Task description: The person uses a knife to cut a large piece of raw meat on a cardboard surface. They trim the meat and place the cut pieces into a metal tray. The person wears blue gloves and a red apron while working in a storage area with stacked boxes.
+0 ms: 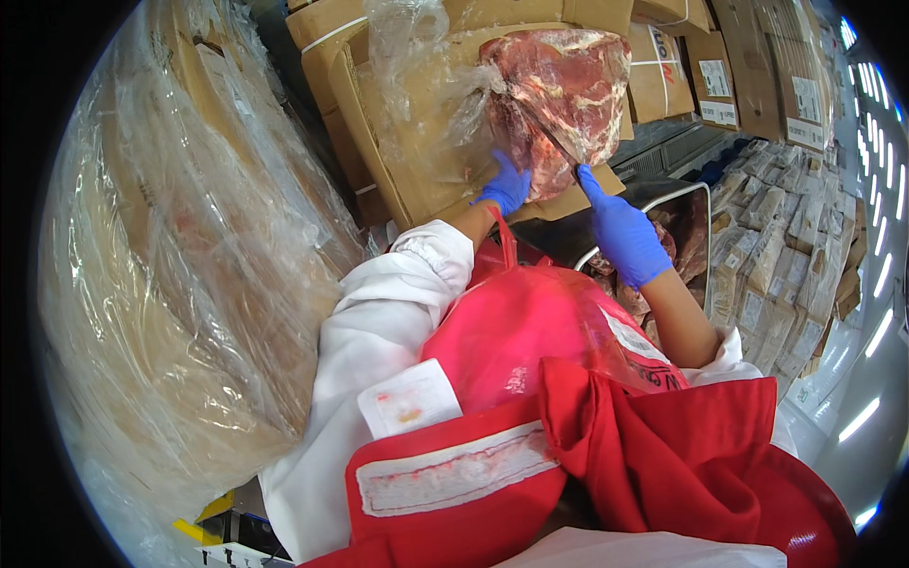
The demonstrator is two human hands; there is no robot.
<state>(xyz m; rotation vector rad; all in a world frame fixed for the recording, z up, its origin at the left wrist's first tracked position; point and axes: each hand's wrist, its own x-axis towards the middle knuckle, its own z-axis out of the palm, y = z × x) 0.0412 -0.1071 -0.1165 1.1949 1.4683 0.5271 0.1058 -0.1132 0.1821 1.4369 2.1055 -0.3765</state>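
Note:
A large slab of red raw meat (587, 80), marbled with pale fat, lies on an opened cardboard box (379, 142) in front of me. My left hand (509, 185), in a blue glove, grips the meat's near left edge; some fingertips are hidden against it. In my blue-gloved right hand (627, 237) is a knife, its handle mostly covered by the fingers. The index finger stretches along the knife, and the dark blade (551, 135) lies across the meat, pointing up and left. Clear plastic film (407, 57) is bunched at the meat's left side.
A metal-rimmed bin (708, 213) with pieces of meat (694, 251) stands beneath my right forearm. Tall stacked goods in plastic wrap (180, 265) rise close at my left. More cardboard boxes (658, 71) are behind the meat, and wrapped packages (776, 246) are stacked at the right.

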